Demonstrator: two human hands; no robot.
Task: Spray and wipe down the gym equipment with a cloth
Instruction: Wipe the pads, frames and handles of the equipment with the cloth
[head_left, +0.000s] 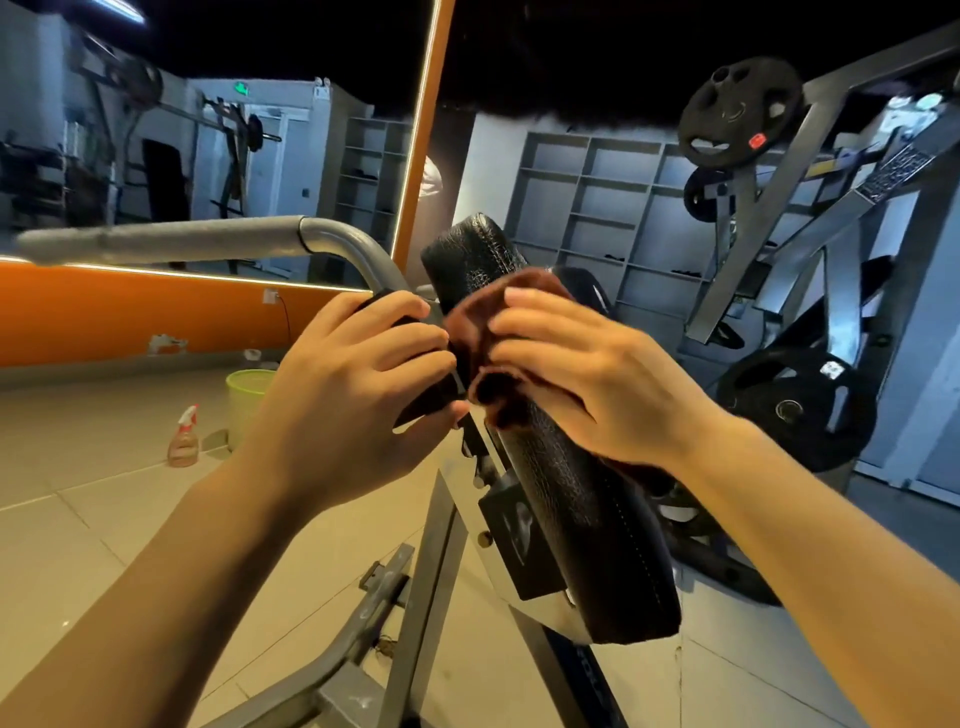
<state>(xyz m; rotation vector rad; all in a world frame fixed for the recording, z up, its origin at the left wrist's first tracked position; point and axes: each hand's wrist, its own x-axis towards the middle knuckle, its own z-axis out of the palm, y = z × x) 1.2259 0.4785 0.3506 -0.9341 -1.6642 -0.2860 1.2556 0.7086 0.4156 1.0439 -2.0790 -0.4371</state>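
— Both forearms reaching in from the bottom edge, meeting over the black pad (582, 499). Left hand (358, 384) or right hand (576, 374) doing the work?

— Right, by the look of it. Fingers curled round the brown cloth (488, 343), bunching it against the pad's upper left edge. Left fingers bent round something dark beside the pad, touching the cloth's left side; hard to tell whether gripping the cloth itself or only the part behind it.

— Steadying, then?

— Probably. Worth keeping it there: pad tilted on its grey steel frame (441, 525), likely to rock under a firm stroke.

— Best way to wipe from this spot?

— Flatten the cloth first. Wadded as now, only a small patch meets the cracked leather. Then long strokes down the slope, top to lower end, following the stitched seam where grime would gather.

— And the edges?

— Wrap round the rim, pinch and slide. Cracks in the upper surface call for light pressure, not scrubbing.

— More spray needed?

— Cannot tell whether the pad is wet. Spray bottle (184, 441) standing on the tiled floor, well apart to the left, just beside the green bin (249, 405). Out of reach without stepping away, so better to finish the pad first.

— Next after the pad?

— Grey handlebar (171, 241) above the left hand, probably untouched.
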